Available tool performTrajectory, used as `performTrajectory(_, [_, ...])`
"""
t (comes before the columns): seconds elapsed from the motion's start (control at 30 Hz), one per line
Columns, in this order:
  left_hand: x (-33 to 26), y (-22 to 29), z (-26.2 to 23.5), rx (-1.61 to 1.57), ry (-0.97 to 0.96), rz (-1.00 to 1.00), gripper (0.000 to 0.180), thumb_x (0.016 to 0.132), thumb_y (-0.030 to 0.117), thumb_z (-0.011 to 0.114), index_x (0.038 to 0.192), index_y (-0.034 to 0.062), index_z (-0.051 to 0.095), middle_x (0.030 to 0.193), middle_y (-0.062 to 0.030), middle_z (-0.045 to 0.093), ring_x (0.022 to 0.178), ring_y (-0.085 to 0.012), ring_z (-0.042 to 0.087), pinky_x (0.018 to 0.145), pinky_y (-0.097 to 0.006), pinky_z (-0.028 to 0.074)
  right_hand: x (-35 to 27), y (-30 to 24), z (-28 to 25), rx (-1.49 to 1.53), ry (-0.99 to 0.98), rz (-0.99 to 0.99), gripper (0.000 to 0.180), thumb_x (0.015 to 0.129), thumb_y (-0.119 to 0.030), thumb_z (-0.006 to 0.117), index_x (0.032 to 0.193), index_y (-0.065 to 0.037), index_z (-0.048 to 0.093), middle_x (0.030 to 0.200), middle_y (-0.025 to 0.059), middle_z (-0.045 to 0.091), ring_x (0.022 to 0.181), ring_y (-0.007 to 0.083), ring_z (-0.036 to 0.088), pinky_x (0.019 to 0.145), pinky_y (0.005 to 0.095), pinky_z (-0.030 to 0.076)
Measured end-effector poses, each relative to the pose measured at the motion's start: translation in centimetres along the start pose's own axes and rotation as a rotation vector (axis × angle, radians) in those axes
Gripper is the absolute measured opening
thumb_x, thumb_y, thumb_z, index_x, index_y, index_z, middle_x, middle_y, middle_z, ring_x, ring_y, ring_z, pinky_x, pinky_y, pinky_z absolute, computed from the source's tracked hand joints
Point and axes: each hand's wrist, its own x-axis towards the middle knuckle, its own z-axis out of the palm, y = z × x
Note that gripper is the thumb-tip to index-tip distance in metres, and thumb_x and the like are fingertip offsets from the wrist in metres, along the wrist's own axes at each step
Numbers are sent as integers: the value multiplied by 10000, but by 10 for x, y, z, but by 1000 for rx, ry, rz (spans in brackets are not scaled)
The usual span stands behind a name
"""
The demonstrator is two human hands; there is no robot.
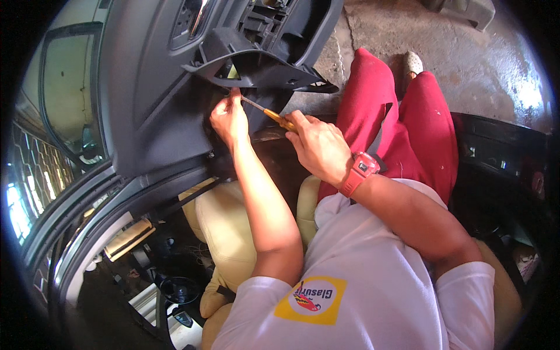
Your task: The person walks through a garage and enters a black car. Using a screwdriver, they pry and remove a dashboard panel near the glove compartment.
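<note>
My right hand (322, 147) is closed round the yellow handle of a screwdriver (274, 116). Its thin metal shaft slants up and left toward my left hand. There, my left hand (231, 119) is raised with fingers drawn together at the tip end of the shaft. What those fingers pinch is hidden. Just above them is the lower edge of a dark grey plastic trim piece (262, 73) with cut-outs. It belongs to a black car door panel (154, 111), or stands close against it.
A cream car seat (224, 224) lies left of my body. Beyond the door is a concrete floor (379, 29), with a grey plastic stool (466, 10) at the far right. Left of the door panel is a window frame (73, 87). Loose items lie at lower left.
</note>
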Motion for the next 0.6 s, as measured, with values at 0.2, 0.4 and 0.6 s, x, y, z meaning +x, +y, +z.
performTrajectory(0.2, [-9,7,0,-5,1,33,448,936,397,734,927,-50,755,832,-84,753,790,-135,646,764,-331,494,9,-2,-12,1078,-291,581,295,1017,-231,639,1171,4,549,789,37,608,597,85,513,543,268,440])
performTrajectory(0.4, [3,-11,-8,-225,-120,47,343,947,303,739,1037,-26,773,959,-62,764,915,-120,638,889,-288,479,2,6,5,207,190,-189,287,916,-120,696,1123,0,538,908,175,681,723,364,689,665,466,541])
performTrajectory(0.6, [7,-13,-9,-204,-123,-19,306,921,281,774,986,-18,782,922,-33,745,882,-107,617,863,-281,467,11,7,-12,304,-81,127,262,960,-196,653,1086,8,549,872,209,677,775,416,696,700,504,548])
